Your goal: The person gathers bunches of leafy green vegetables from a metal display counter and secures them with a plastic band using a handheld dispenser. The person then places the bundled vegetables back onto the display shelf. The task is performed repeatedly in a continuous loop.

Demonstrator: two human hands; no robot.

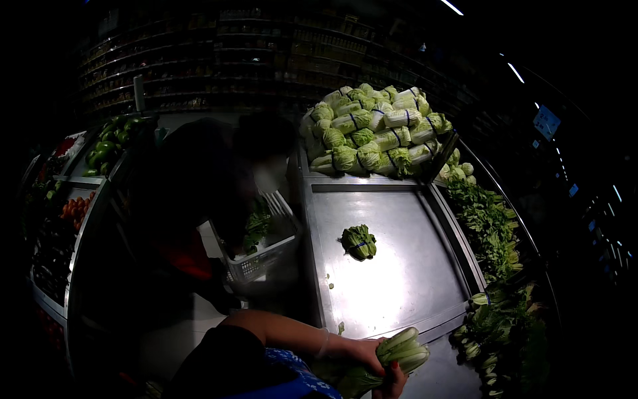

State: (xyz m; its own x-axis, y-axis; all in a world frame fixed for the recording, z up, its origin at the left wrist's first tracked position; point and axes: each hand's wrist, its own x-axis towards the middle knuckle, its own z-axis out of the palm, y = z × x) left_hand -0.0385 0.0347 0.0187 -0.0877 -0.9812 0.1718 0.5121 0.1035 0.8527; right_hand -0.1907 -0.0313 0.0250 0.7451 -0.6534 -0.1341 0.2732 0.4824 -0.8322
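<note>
Low in the view, both hands are on a bunch of leafy greens with thick pale-green stalks pointing right and dark leaves toward my body. My left hand, with a band on its wrist, grips the bunch from above at the base of the stalks. Below it, my right hand holds the near side; its thumb shows a red nail, and the rest is partly cut off by the frame's edge. A smaller bunch of greens tied with a blue band lies on the metal display tray ahead.
Banded napa cabbages are heaped behind the tray. Leafy bunches line the right side. At left, a dark-clothed person bends over a white plastic basket holding greens. Farther left stands a vegetable display. Scraps of leaf lie on the tray.
</note>
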